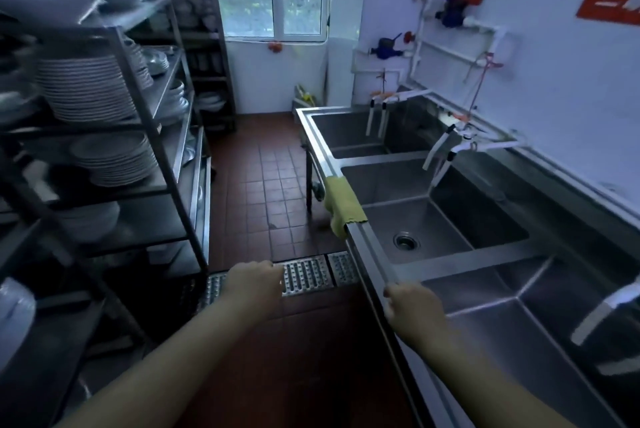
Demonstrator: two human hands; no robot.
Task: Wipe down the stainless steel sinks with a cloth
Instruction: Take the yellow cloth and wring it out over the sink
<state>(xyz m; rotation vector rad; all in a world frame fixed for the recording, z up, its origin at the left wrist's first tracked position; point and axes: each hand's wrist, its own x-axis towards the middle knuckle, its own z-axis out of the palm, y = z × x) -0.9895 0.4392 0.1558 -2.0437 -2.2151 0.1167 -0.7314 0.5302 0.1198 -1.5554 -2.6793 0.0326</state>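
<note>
A row of three stainless steel sinks [367, 247] runs along the right wall, each basin dry-looking, the middle one with a round drain [406, 241]. A yellow-green cloth [341, 204] hangs over the front rim of the middle sink, well ahead of both hands. My right hand [410, 306] is curled over the front rim of the nearest sink, fingers closed, nothing seen in it. My left hand [254, 280] floats in a loose fist above the floor grate, holding nothing.
Metal shelving [152, 122] stacked with white plates [86, 88] lines the left side. A narrow aisle of red floor tiles [273, 192] and a steel drain grate [308, 273] lies between. White taps [446, 147] reach over the basins from the wall.
</note>
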